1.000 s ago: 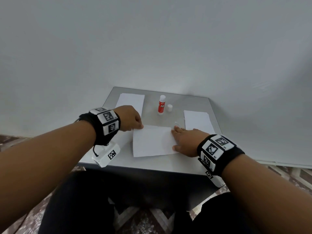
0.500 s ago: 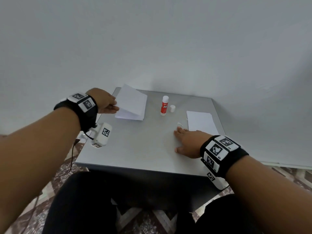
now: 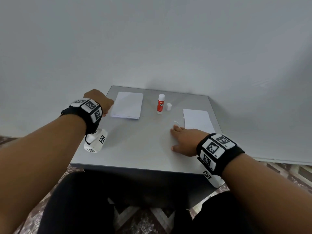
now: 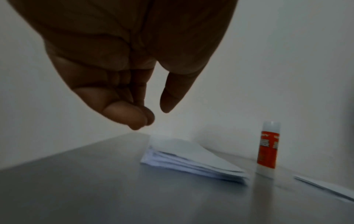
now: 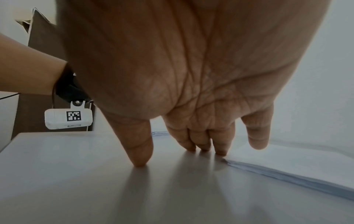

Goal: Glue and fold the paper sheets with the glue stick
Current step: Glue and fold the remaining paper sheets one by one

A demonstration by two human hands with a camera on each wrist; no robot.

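Note:
A stack of folded white sheets (image 3: 127, 105) (image 4: 191, 160) lies at the back left of the grey table (image 3: 138, 147). My left hand (image 3: 101, 103) (image 4: 151, 112) hovers just left of it, fingers loosely curled, thumb apart, holding nothing. The red and white glue stick (image 3: 160, 104) (image 4: 268, 150) stands uncapped at the back middle, its white cap (image 3: 168, 106) beside it. A stack of flat sheets (image 3: 196, 120) (image 5: 287, 163) lies at the right. My right hand (image 3: 183, 141) (image 5: 182, 151) rests spread on the table, its fingertips (image 5: 220, 150) at that stack's near corner.
A small white scrap (image 3: 176, 122) lies on the table just beyond my right fingers. A pale wall rises right behind the table. My lap is below the table's front edge, with patterned floor to either side.
My left hand carried the folded sheet from the table's middle to the back-left stack, laid it there and let go. The right hand stayed in place.

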